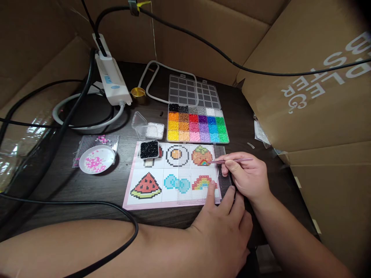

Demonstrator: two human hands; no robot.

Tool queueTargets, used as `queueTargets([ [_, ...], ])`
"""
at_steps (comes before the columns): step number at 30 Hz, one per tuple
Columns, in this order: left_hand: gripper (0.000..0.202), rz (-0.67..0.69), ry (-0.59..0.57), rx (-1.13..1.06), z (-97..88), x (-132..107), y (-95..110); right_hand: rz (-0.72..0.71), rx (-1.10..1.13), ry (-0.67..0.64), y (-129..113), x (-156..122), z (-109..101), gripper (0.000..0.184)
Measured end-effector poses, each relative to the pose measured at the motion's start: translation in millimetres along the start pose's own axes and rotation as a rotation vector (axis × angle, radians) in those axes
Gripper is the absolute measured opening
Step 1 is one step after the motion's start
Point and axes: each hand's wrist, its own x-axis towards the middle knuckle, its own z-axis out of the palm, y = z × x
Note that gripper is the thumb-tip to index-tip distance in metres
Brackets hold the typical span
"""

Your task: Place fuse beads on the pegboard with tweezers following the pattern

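My right hand [251,175] is closed in a pinch on pink tweezers [218,161]. Their tips meet a small arc of coloured beads [204,162] on a clear pegboard [184,196]. My left hand [224,226] rests with its fingers stretched out on the board's lower right part, holding nothing. Beneath the board lies a pink-edged pattern sheet [145,205], printed with a watermelon slice [146,186], a fried egg, a rainbow [203,183] and other pictures. A small box of black beads [149,149] stands on the sheet's upper left.
Behind the sheet stands an opened bead organizer [197,125] with many colours. A lidded box of white beads [155,131], a gold cup [138,95] and a power strip [111,79] are to its left. Further left, a white dish [108,155] holds pink and white beads. Cardboard walls surround the table.
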Motion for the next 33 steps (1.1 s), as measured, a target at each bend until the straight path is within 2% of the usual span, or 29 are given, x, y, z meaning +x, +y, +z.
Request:
queueTargets([
  [33,0.056,0.0,-0.025,-0.019,-1.3,-0.2,0.6,0.013,-0.028,0.004,-2.3,-1.3,-0.7,0.014],
])
